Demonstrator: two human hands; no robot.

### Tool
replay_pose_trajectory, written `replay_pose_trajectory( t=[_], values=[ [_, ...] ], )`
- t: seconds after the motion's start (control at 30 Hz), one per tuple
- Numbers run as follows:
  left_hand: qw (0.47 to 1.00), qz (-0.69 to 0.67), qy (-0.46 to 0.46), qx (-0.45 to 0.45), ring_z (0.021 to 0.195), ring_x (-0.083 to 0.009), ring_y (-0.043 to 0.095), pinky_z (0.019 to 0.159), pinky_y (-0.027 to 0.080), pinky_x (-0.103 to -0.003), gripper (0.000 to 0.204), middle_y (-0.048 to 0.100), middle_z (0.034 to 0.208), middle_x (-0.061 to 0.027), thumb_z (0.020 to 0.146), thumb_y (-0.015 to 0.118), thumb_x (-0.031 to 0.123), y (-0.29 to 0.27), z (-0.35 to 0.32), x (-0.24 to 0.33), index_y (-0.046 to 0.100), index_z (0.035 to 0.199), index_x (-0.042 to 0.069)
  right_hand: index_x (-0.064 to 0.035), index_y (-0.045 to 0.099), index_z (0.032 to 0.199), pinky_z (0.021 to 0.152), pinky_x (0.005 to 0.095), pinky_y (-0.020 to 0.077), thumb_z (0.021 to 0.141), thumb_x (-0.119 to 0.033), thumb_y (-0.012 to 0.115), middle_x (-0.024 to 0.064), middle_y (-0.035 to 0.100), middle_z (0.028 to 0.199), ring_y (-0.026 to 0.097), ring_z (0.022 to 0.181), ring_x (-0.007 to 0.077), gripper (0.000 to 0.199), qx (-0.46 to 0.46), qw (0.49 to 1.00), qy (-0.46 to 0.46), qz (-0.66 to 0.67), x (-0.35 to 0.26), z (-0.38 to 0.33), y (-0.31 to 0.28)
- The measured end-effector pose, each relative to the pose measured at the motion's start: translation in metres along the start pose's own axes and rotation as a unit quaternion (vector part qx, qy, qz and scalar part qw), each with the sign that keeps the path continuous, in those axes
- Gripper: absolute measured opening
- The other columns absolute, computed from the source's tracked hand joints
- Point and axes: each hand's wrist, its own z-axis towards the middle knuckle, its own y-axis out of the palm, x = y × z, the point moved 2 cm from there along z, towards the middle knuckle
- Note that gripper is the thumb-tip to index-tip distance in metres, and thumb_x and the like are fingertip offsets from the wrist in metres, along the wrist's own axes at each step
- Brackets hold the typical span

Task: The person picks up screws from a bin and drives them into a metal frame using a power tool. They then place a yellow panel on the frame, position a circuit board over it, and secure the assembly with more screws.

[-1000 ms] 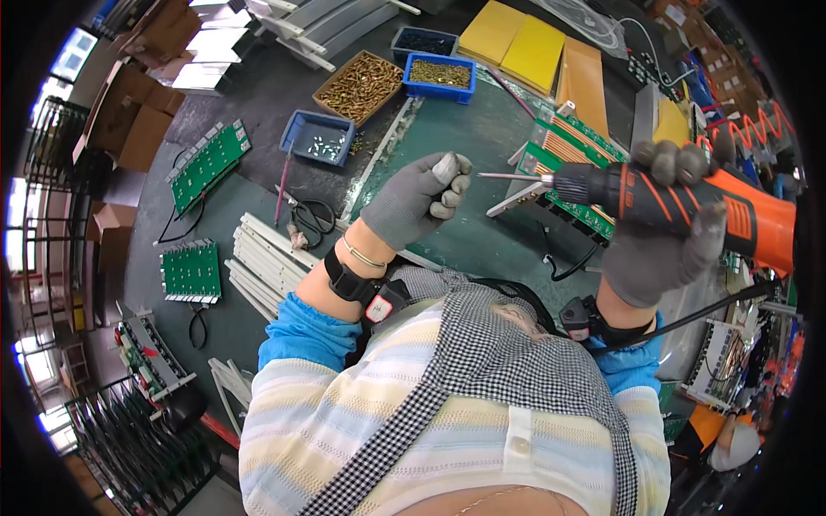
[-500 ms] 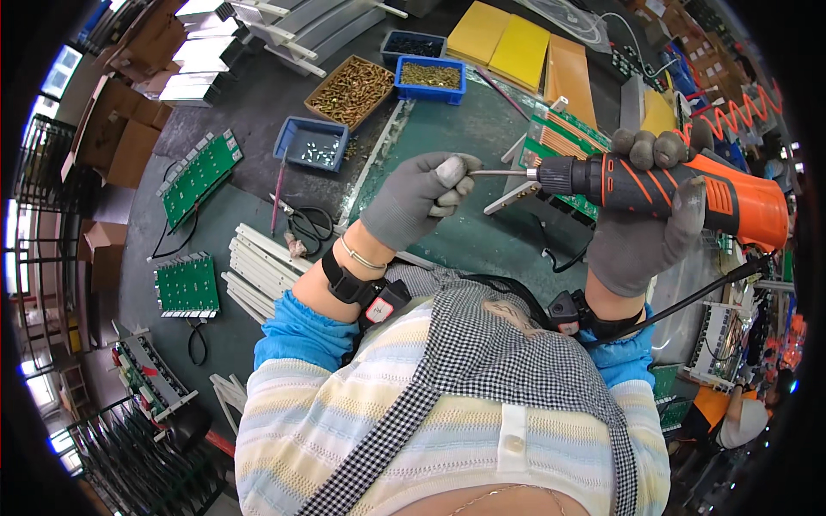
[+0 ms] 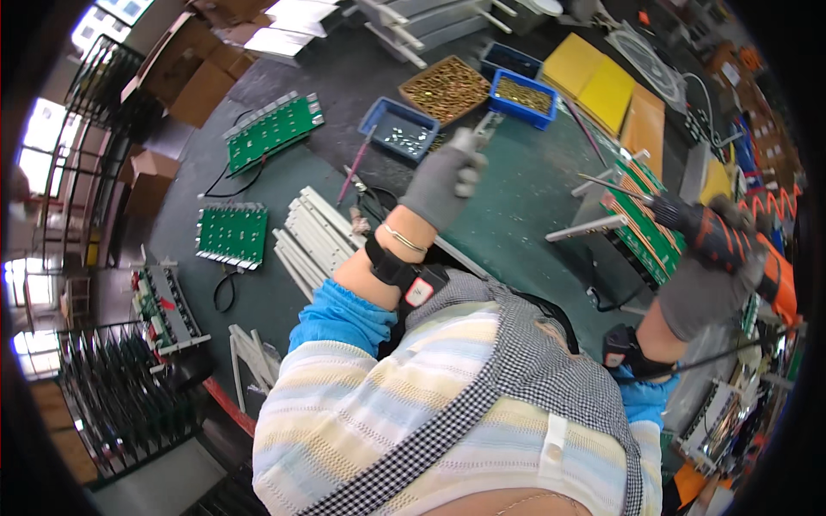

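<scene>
Two blue bins [image 3: 521, 95] of brass screws (left hand [image 3: 443, 179] grip closed, contents unclear).

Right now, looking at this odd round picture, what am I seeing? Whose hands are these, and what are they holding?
The camera sits on a person's head and looks down through a fisheye lens, so straight edges bend. Both hands wear grey gloves. The left hand reaches toward the blue trays of small metal parts; whether it holds anything is unclear. The right hand has a grip on an orange and black power screwdriver over a green circuit board. On the dark green table lie more green boards and pale metal bars.
</scene>
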Motion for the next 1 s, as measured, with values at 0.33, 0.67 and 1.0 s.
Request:
replay_pose_trajectory(
  t=[0.33, 0.67, 1.0],
  values=[
    [0.793, -0.535, 0.112, 0.269, 0.038, -0.0089, 0.029, 0.034, 0.022, -0.023, 0.046, 0.035, 0.051, 0.0057, 0.091, 0.039, 0.052, -0.194, 0.014, -0.008, 0.043, 0.068, 0.013, -0.0026, 0.046, 0.105, 0.098, 0.0474, 0.0339, 0.077, -0.023, 0.062, 0.0101, 0.047, 0.097, 0.046, 0.101, 0.0287, 0.038, 0.027, 0.998, -0.037, -0.033, -0.045, 0.012, -0.028],
    [0.951, -0.215, 0.22, 0.01, 0.053, -0.0055, 0.032, 0.042, 0.028, -0.017, 0.022, 0.037, 0.067, 0.0023, 0.094, 0.045, 0.02, -0.09, -0.015, 0.022, 0.051, 0.109, 0.004, 0.0018, 0.049, 0.102, 0.094, 0.0436, 0.036, 0.074, -0.016, 0.062, 0.0115, 0.05, 0.088, 0.049, 0.089, 0.0251, 0.035, 0.035, 0.987, -0.158, 0.004, -0.147, 0.015, -0.065],
    [0.893, 0.341, 0.188, -0.227, 0.062, -0.0093, 0.047, 0.058, 0.037, -0.022, 0.031, 0.053, 0.074, -0.0024, 0.086, 0.055, 0.026, 0.185, -0.028, -0.053, 0.056, 0.101, -0.001, 0.0006, 0.05, 0.1, 0.09, 0.0488, 0.0416, 0.078, -0.019, 0.061, 0.0132, 0.052, 0.086, 0.053, 0.085, 0.0266, 0.032, 0.138, 0.944, -0.299, -0.02, -0.2, -0.029, -0.156]
  ],
)
